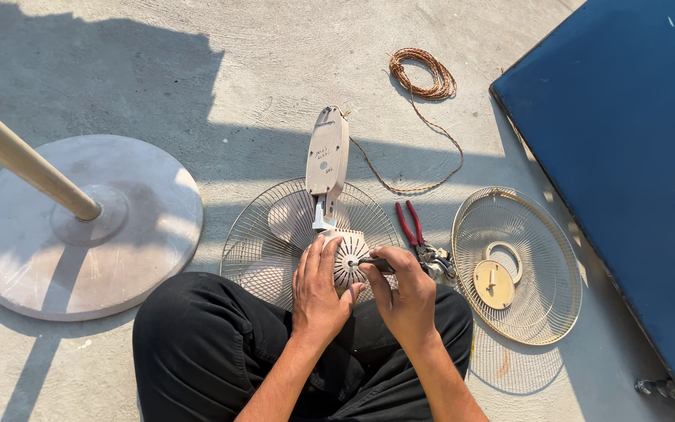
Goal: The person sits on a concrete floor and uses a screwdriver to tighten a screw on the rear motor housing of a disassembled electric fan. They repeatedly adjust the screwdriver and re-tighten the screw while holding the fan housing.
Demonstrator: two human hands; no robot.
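I sit cross-legged on a concrete floor. My left hand [318, 287] grips the side of a beige fan motor housing [349, 254] with a ribbed round face. A flat beige neck piece [327, 160] extends away from it. My right hand [404, 289] pinches a small dark tool [376, 264] whose tip sits at the centre of the housing. Under the housing lies a wire fan guard [263, 242] with the blades still inside.
Red-handled pliers [412, 227] lie right of my hands. A second wire guard [517, 266] with a beige centre disc lies further right. A coiled brown cord [423, 74] lies ahead. A round fan base [80, 227] with pole is left; a blue panel [626, 156] is right.
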